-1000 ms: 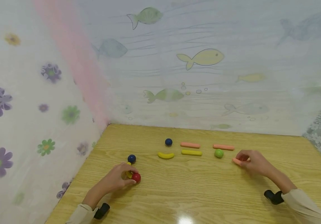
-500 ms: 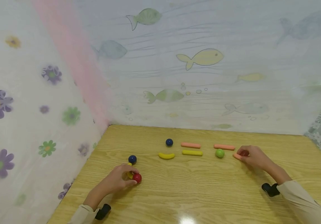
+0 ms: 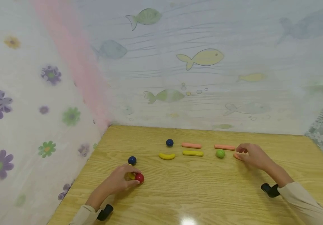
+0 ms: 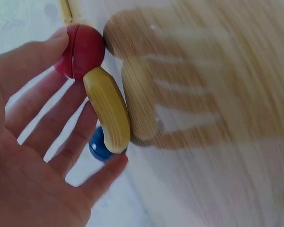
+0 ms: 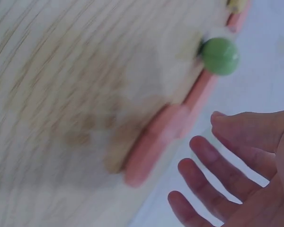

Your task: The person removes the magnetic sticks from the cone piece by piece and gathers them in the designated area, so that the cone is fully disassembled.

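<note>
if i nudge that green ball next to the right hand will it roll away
Probably: the green ball looks round and smooth, resting free on the flat wooden table. It seems rigid, likely light. The pink stick behind might stop it.
</note>
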The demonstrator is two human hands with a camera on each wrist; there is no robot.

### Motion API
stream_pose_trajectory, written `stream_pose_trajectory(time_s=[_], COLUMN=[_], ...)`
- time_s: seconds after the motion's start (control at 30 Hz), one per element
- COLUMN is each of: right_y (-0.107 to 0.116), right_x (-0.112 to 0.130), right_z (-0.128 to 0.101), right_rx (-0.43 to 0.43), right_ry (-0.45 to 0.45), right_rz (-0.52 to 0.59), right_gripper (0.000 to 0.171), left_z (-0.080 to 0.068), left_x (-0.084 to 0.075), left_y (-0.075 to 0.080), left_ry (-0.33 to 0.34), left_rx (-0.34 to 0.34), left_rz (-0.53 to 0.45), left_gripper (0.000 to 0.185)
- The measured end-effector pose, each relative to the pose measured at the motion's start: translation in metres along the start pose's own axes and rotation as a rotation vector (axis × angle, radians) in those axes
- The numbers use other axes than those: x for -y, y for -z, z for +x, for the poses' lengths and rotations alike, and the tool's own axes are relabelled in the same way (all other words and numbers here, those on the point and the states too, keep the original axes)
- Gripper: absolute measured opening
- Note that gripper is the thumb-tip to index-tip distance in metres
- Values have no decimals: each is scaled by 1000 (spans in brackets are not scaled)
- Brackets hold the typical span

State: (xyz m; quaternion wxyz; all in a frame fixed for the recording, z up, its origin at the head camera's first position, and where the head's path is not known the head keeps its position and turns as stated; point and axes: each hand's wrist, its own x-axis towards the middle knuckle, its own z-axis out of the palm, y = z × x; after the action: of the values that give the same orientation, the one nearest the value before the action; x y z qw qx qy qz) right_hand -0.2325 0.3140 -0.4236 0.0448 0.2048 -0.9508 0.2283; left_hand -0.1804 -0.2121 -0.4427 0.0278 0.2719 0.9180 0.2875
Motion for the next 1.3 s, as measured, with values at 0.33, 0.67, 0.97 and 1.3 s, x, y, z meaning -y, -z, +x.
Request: stream_pose_trajectory(time_s=[0.33,0.67,0.97,1.3], right_y=[-6,-37,-77,-123], right_x=[51,108,161,211], right_z=[9,27,54,75], right_rx=[-47,78,208,306], right_ry=[141,303,390,412], right_rz=[70,168,274,320], right_gripper=[9,11,13,23], left_z=[5,11,3,0], left_x=[-14,-22,-12,11], left_y=[-10,-16,2,11], left_ry=[30,141,53,19], left_rx=[-96,-173,-139,-109], left_rz=[110,103,118,128], left_gripper=[27,25,35,32])
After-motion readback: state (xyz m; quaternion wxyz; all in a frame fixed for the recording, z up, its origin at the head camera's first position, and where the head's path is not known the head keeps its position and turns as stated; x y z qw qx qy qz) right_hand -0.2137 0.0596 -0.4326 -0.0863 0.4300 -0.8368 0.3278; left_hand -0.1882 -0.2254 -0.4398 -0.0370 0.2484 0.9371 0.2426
